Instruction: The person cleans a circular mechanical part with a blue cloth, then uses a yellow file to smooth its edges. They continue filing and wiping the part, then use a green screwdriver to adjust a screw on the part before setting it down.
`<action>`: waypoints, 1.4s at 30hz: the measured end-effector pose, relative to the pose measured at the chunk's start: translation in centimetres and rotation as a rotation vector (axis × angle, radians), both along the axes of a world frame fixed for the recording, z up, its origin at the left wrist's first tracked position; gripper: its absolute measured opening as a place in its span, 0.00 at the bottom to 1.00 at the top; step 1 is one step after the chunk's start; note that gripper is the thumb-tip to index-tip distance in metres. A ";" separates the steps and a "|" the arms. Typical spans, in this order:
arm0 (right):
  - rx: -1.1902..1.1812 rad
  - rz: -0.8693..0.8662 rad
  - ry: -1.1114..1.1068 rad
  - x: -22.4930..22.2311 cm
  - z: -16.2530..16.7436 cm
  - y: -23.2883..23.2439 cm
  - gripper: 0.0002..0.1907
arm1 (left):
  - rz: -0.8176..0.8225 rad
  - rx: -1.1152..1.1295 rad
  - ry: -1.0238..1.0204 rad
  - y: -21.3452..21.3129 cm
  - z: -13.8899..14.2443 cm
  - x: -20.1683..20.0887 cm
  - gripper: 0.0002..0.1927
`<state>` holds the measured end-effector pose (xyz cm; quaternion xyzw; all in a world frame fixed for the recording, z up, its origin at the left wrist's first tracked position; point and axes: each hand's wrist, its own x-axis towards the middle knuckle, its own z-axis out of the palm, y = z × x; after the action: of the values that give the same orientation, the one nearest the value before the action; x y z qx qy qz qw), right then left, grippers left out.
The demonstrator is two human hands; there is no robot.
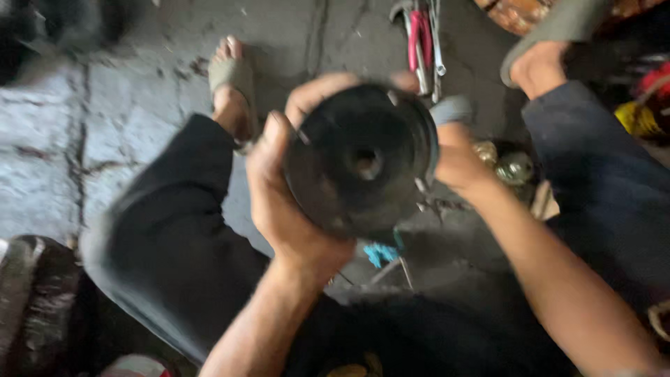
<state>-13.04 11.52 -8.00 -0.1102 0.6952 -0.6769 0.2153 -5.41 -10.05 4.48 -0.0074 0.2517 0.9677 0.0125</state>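
A round black metal disc (359, 162) with a small hole in its centre is held up in front of me, above the floor. My left hand (279, 202) wraps its left rim, thumb over the top edge. My right hand (457, 157) grips its right rim. The picture is blurred by motion, so fine detail on the disc cannot be made out.
I sit on a cracked concrete floor (139, 105) with knees apart, feet in grey sandals (230, 73). Pliers with pink handles (422, 42) lie ahead. Brass-coloured round parts (513, 167) sit by my right leg. A blue scrap (380, 253) lies under the disc.
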 end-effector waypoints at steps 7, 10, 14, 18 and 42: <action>0.456 0.365 -0.513 5.7 -10.8 -7.7 0.13 | 0.166 0.100 -0.058 -2.5 -1.7 -0.4 0.24; 0.590 0.452 -0.551 7.6 -11.4 -8.5 0.13 | 0.209 0.160 -0.093 -3.7 -2.0 -0.3 0.24; 0.869 0.657 0.178 9.2 -10.1 -8.3 0.17 | 0.138 0.276 -0.159 -5.2 -1.8 0.3 0.26; 0.973 0.972 0.354 11.8 -9.9 -7.6 0.27 | 0.044 0.403 -0.157 -6.0 -1.5 0.7 0.28; 0.706 -0.049 1.297 8.4 17.0 -10.0 0.14 | -0.001 -0.559 0.001 -4.5 1.2 -0.1 0.23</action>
<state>-4.65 1.55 8.96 -0.3967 0.8616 -0.2164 -0.2313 -5.48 -14.60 5.66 -0.0099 0.5090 0.8607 0.0105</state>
